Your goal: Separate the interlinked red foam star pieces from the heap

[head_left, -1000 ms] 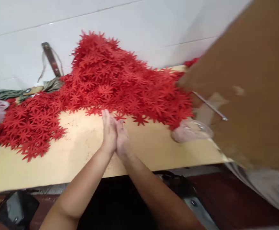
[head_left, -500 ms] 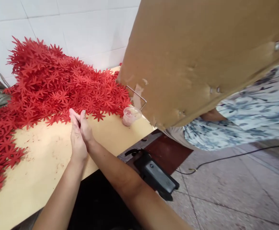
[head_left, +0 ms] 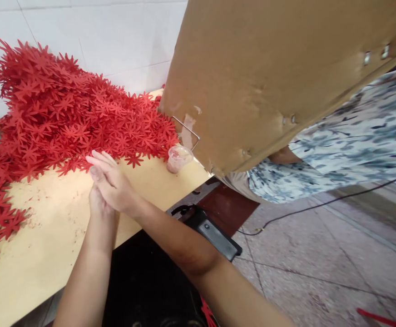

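Observation:
My right hand [head_left: 114, 184] lies flat across my left hand [head_left: 98, 200], palm to palm, above the table. The right fingers are stretched out and point away to the left. Much of the left hand is hidden behind the right one. Both hands look flat and open, and nothing shows between the palms, though the gap itself is out of sight. Just beyond the fingertips rises a big heap of red flower-shaped cutouts [head_left: 68, 113]. A clear plastic cup [head_left: 179, 158] with pinkish contents stands to the right of my hands.
The pale tabletop [head_left: 48, 227] carries small red scraps. A large brown board [head_left: 259, 81] with a wire handle leans at the right, beside a person in a patterned garment [head_left: 348, 159]. A black speaker-like box [head_left: 215, 234] and a black cable [head_left: 303, 208] are lower right.
My right hand has slid forward and over the left, covering more of it. The view has shifted slightly right and down, and a red strip now shows at the lower right.

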A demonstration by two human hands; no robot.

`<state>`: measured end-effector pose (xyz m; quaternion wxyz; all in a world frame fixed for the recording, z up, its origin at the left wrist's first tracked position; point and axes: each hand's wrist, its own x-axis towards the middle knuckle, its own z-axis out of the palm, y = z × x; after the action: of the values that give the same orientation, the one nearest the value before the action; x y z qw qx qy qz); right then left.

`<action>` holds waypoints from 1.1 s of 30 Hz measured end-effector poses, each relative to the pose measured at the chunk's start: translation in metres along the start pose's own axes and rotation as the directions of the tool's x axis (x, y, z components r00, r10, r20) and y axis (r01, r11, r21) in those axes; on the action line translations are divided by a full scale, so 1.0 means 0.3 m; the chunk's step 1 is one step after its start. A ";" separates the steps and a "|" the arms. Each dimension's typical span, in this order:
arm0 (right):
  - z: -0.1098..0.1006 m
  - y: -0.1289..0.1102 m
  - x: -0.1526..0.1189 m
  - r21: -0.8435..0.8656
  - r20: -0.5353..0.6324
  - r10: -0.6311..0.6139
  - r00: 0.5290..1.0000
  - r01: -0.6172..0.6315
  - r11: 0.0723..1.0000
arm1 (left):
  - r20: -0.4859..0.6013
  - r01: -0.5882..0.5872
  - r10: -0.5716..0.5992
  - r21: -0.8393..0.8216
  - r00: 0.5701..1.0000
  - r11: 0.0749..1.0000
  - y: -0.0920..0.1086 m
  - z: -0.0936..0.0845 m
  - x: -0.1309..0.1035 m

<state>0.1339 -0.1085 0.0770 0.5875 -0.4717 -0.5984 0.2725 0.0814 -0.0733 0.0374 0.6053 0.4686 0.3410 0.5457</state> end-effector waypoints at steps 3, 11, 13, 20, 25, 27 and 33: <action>-0.143 -0.020 -0.034 -0.175 0.022 -0.078 0.997 0.081 0.981 | 0.006 0.280 -0.328 -0.534 0.945 0.798 0.018 -0.002 -0.035; -0.618 -0.005 -0.002 -0.842 -0.084 0.180 0.980 -0.166 0.514 | 0.094 0.348 -0.413 -0.721 0.906 0.600 -0.013 -0.024 -0.065; -0.667 0.031 0.040 -0.943 0.012 0.387 0.922 -0.119 0.312 | 0.100 0.364 -0.433 -0.724 0.896 0.586 -0.019 -0.021 -0.066; -0.626 0.086 0.145 -0.994 0.110 0.754 0.648 0.071 0.084 | 0.076 0.391 -0.531 -0.765 0.844 0.512 -0.034 -0.003 -0.076; -0.584 0.038 0.152 -0.985 0.156 0.773 0.615 0.151 0.078 | 0.095 0.397 -0.527 -0.771 0.845 0.498 -0.026 0.017 -0.091; -0.584 0.046 0.153 -0.981 0.187 0.771 0.609 0.156 0.114 | 0.096 0.393 -0.522 -0.773 0.848 0.497 -0.022 0.020 -0.099; -0.653 0.042 0.159 -0.965 0.251 0.784 0.568 0.080 0.251 | 0.077 0.396 -0.525 -0.751 0.848 0.528 -0.016 0.013 -0.105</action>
<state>0.3316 -0.1059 0.1189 -0.1596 -0.6988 -0.6715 0.1881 0.0814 -0.1048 0.0310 0.8349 0.0278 0.2467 0.4912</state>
